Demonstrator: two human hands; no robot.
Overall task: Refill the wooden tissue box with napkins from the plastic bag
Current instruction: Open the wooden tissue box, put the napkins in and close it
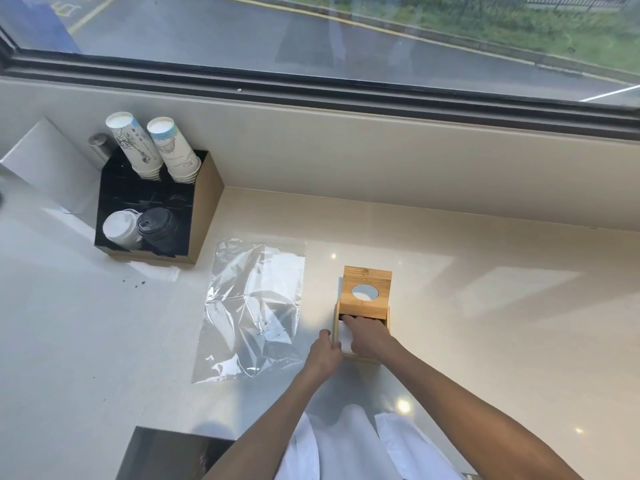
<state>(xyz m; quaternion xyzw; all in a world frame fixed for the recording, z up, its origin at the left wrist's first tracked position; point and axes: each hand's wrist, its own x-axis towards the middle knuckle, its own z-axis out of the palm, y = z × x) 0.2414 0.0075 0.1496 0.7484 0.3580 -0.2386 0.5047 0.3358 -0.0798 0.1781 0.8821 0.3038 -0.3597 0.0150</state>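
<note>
The wooden tissue box (385,320) stands on the pale counter with its lid (366,289) slid back; the lid has a round hole. White napkins (345,337) fill the open front of the box. My right hand (363,336) presses down on the napkins inside, fingers tucked under the lid's edge. At the box's left wall my left hand (323,353) holds its side. The clear plastic bag (249,306) lies flat and crumpled to the left, apart from both hands, and looks empty.
A black and brown cup organiser (204,216) stands at the back left with paper cups (152,147) and lids (138,226). A dark opening (166,452) sits at the counter's front edge. The window ledge (346,147) rises behind. Small dark spots (133,282) mark the counter.
</note>
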